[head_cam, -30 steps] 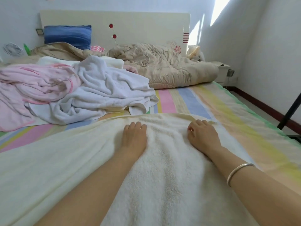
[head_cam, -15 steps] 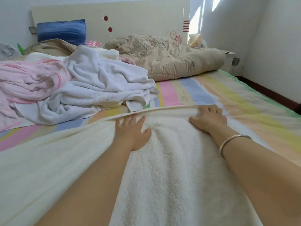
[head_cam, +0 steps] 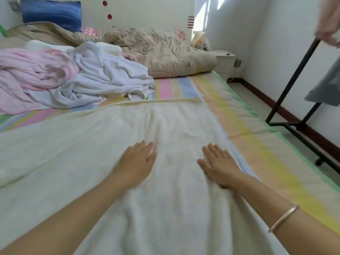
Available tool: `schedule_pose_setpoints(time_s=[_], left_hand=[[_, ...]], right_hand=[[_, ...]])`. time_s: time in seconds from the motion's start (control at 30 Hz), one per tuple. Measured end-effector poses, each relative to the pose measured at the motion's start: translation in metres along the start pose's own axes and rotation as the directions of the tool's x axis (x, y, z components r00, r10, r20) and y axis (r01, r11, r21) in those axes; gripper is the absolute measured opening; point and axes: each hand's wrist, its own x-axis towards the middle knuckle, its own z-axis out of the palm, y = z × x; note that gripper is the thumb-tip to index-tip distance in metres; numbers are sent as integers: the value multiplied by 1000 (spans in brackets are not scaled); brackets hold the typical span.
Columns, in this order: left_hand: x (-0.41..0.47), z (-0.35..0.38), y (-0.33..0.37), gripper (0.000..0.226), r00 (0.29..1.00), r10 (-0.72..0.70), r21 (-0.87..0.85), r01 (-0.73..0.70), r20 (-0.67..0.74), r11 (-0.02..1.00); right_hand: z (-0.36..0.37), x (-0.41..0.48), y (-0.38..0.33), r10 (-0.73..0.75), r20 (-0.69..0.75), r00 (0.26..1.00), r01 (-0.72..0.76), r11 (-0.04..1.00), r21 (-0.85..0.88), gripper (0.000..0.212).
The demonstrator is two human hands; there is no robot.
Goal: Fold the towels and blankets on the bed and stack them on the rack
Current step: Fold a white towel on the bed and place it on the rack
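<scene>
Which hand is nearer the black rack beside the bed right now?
Right. The right hand lies flat on the cream towel by its rack-side edge; the left hand lies flat farther from the black rack, toward the towel's middle.

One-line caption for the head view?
Left hand and right hand press flat on the cream towel spread on the bed.

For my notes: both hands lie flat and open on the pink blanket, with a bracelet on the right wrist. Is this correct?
One thing is wrong. The head view shows the left hand and right hand flat and open on the cream towel; the pink blanket lies heaped further back. The bracelet is on the right wrist.
</scene>
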Motion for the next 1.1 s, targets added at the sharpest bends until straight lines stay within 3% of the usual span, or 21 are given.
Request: schedule_pose_setpoints(time_s=[0.1, 0.2, 0.3, 0.4, 0.47, 0.57, 0.87, 1.1], left_hand=[[-80, 5, 9, 74, 996, 30, 19, -32, 87, 999], [-151, 12, 10, 90, 992, 123, -70, -123, -6, 990], [-218, 16, 11, 65, 960, 182, -203, -226, -212, 953], [-266, 11, 18, 38, 899, 250, -176, -329, -359, 928], [-287, 7, 19, 31, 852, 347, -52, -398, -392, 916], [-296, 3, 5, 37, 834, 417, 79, -418, -360, 905], [-305, 5, 7, 27, 761, 497, 227, -442, -416, 868], [-321, 14, 36, 22, 702, 626, 268, -566, -338, 780]], right_hand=[[13, -73, 3, -1, 15, 1000, 1, 1000, 11, 60], [28, -134, 12, -21, -31, 999, 23, 997, 73, 55], [39, -189, 34, 65, -212, 975, -35, 989, 145, 57], [35, -221, 52, 363, -413, 835, -226, 911, 344, 37], [30, -233, 53, 516, -303, 801, -361, 820, 444, 36], [31, -239, 44, 543, -177, 821, -443, 801, 402, 41], [37, -273, 57, 542, -358, 760, -332, 798, 503, 16], [45, -305, 86, 593, -343, 729, -395, 772, 498, 14]])
